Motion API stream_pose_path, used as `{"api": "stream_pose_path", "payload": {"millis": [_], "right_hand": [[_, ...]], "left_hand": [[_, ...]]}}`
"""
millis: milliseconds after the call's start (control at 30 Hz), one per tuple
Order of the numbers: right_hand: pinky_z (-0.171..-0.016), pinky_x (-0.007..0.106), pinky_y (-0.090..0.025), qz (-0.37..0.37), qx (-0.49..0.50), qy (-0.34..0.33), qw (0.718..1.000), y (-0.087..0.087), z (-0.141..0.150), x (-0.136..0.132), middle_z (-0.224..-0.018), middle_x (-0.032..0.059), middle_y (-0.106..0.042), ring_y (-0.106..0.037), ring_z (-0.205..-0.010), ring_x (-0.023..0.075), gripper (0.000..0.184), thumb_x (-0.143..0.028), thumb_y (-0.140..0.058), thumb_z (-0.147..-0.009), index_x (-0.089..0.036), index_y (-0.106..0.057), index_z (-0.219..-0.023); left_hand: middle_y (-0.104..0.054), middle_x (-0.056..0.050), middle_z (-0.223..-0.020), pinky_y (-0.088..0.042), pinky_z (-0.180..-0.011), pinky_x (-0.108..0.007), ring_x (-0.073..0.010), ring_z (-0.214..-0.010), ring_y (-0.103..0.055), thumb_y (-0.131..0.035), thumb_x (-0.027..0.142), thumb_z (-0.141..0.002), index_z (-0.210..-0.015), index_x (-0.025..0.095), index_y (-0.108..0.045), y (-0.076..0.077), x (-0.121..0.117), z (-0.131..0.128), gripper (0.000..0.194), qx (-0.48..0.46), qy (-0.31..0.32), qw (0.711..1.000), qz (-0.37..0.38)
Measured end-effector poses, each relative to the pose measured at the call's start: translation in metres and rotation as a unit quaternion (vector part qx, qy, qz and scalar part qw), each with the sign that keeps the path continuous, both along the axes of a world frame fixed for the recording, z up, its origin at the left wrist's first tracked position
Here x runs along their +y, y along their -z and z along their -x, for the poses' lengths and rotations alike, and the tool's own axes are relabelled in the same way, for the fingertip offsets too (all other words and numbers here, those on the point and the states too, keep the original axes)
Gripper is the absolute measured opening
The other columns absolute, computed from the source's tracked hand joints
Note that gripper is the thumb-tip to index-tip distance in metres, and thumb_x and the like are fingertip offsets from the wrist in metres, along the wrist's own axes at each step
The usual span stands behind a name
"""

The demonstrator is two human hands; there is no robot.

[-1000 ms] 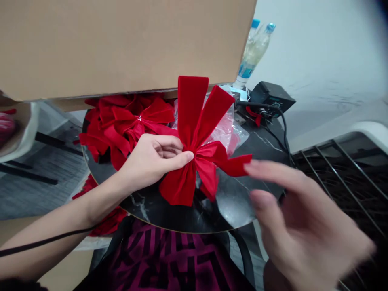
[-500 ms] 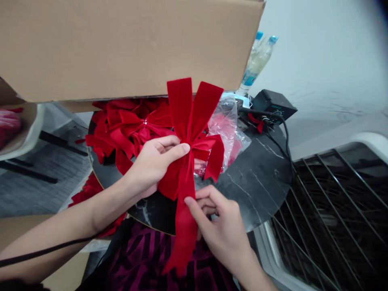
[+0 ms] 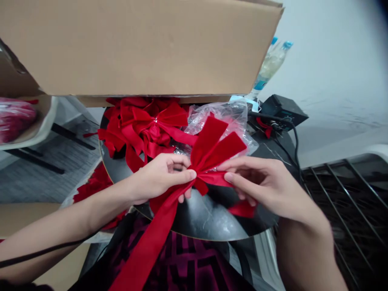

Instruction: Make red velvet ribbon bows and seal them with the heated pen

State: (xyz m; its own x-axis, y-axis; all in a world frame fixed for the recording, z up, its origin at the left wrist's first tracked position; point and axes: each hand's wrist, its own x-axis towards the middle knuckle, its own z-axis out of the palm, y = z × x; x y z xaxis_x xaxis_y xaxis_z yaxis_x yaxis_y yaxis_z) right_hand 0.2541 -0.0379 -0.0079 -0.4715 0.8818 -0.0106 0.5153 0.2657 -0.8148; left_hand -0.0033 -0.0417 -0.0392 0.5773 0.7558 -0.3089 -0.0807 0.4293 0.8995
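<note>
Brown cardboard is seen across the far side, where a large box (image 3: 151, 48) is set. Nearer, a black table (image 3: 206, 214) with a rounded edge and pale veining is shown. The right side is taken up by a dark rack (image 3: 342, 190) crossed with bars. Held above the middle of the table is a red bow (image 3: 209, 139), its two broad upper pieces pointed to the far right and one long tail hung to the near left, past the table's edge. On the far left of the table, a heap of red bows (image 3: 144, 137) is piled, its far part hidden by the box. To the heap's right, a clear plastic bag (image 3: 224, 109) is laid, partly hidden by the held bow. By the right hand (image 3: 263, 182), a ribbon piece just right of the bow's centre is pinched between thumb and fingers. By the left hand (image 3: 163, 173), the bow is gripped at its gathered centre. At the far right, a black device (image 3: 283, 113) is placed, and bottles (image 3: 274, 60) are stood just beside the box. At the far left, a wrapped red packet (image 3: 15, 119) is rested. One bow in the heap is centred with a shiny bead (image 3: 155, 120).
</note>
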Motion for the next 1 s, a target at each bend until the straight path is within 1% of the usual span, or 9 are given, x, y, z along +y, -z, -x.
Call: {"api": "stream_pose_path", "payload": {"millis": [100,167,233,300,433,533,667,833,1000], "right_hand": [[-0.069,0.031,-0.059,-0.155,-0.177,-0.073,0.969,-0.008,-0.026,0.009,-0.097,0.0036,-0.077,-0.073,-0.074,0.0178,0.019,-0.03,-0.06,-0.1,-0.024,-0.073,-0.112],[-0.09,0.042,-0.057,-0.302,-0.261,-0.026,0.916,-0.015,-0.037,0.003,-0.115,0.0087,-0.075,-0.072,-0.099,0.0265,0.022,-0.028,-0.061,-0.099,-0.023,-0.071,-0.118],[-0.098,0.046,-0.053,-0.396,-0.26,0.051,0.879,-0.022,-0.037,-0.009,-0.123,0.0108,-0.071,-0.068,-0.109,0.0303,0.031,-0.027,-0.068,-0.095,-0.024,-0.068,-0.125],[-0.097,0.043,-0.053,-0.436,-0.205,0.04,0.875,-0.022,-0.026,-0.022,-0.123,0.0095,-0.07,-0.067,-0.109,0.0286,0.041,-0.022,-0.075,-0.089,-0.026,-0.065,-0.128],[-0.091,0.042,-0.055,-0.472,-0.172,-0.135,0.854,-0.006,0.007,-0.02,-0.125,0.0128,-0.07,-0.066,-0.108,0.0262,0.04,-0.015,-0.075,-0.089,-0.017,-0.064,-0.127],[-0.084,0.042,-0.056,-0.507,-0.126,-0.162,0.837,0.006,0.021,-0.004,-0.121,0.0141,-0.073,-0.066,-0.105,0.0259,0.028,-0.01,-0.075,-0.088,-0.014,-0.069,-0.115],[-0.077,0.039,-0.055,-0.495,-0.1,-0.198,0.84,0.005,0.024,0.002,-0.115,0.0107,-0.077,-0.067,-0.101,0.0232,0.013,-0.011,-0.067,-0.094,-0.014,-0.071,-0.107],[-0.082,0.04,-0.057,-0.463,-0.116,-0.251,0.842,-0.003,0.021,0.0,-0.123,0.0148,-0.075,-0.068,-0.104,0.0236,0.026,-0.01,-0.046,-0.104,-0.007,-0.068,-0.117],[-0.082,0.04,-0.057,-0.454,-0.102,-0.241,0.851,0.002,0.021,0.001,-0.122,0.0168,-0.074,-0.069,-0.101,0.0247,0.02,-0.008,-0.053,-0.1,-0.005,-0.068,-0.112]], "left_hand": [[-0.071,-0.002,-0.064,-0.047,-0.049,-0.013,-0.0064,-0.049,-0.06,-0.07,0.029,-0.092,-0.075,0.014,-0.059,0.002,0.004,0.006,0.026,0.046,0.033,0.998,0.016],[-0.069,-0.001,-0.062,-0.045,-0.048,-0.012,-0.005,-0.048,-0.057,-0.066,0.03,-0.095,-0.074,0.014,-0.059,0.004,0.007,0.009,0.027,0.044,0.006,0.998,0.043],[-0.067,0.0,-0.061,-0.042,-0.046,-0.01,-0.0044,-0.048,-0.056,-0.065,0.029,-0.095,-0.074,0.015,-0.058,0.006,0.01,0.009,0.026,0.027,-0.019,0.997,0.075],[-0.066,0.0,-0.061,-0.041,-0.046,-0.01,-0.0041,-0.048,-0.056,-0.065,0.028,-0.095,-0.076,0.015,-0.059,0.008,0.012,0.008,0.024,0.009,-0.023,0.995,0.096],[-0.067,0.0,-0.061,-0.043,-0.047,-0.01,-0.0043,-0.048,-0.056,-0.067,0.028,-0.094,-0.083,0.013,-0.064,0.01,0.014,0.002,0.018,-0.013,0.0,0.994,0.106],[-0.069,-0.001,-0.063,-0.047,-0.05,-0.011,-0.0054,-0.05,-0.059,-0.069,0.028,-0.093,-0.083,0.014,-0.066,0.009,0.014,0.0,0.017,-0.023,0.01,0.994,0.106],[-0.071,-0.002,-0.064,-0.051,-0.053,-0.012,-0.0071,-0.054,-0.063,-0.068,0.027,-0.094,-0.081,0.014,-0.067,0.009,0.014,0.002,0.018,-0.016,0.017,0.994,0.106],[-0.072,-0.003,-0.065,-0.05,-0.053,-0.012,-0.0069,-0.053,-0.063,-0.067,0.027,-0.095,-0.08,0.014,-0.068,0.011,0.015,0.004,0.02,-0.02,0.031,0.993,0.11],[-0.074,-0.005,-0.068,-0.051,-0.054,-0.012,-0.0076,-0.056,-0.065,-0.07,0.027,-0.093,-0.088,0.013,-0.069,0.009,0.016,0.004,0.015,-0.014,0.036,0.993,0.113]]}}
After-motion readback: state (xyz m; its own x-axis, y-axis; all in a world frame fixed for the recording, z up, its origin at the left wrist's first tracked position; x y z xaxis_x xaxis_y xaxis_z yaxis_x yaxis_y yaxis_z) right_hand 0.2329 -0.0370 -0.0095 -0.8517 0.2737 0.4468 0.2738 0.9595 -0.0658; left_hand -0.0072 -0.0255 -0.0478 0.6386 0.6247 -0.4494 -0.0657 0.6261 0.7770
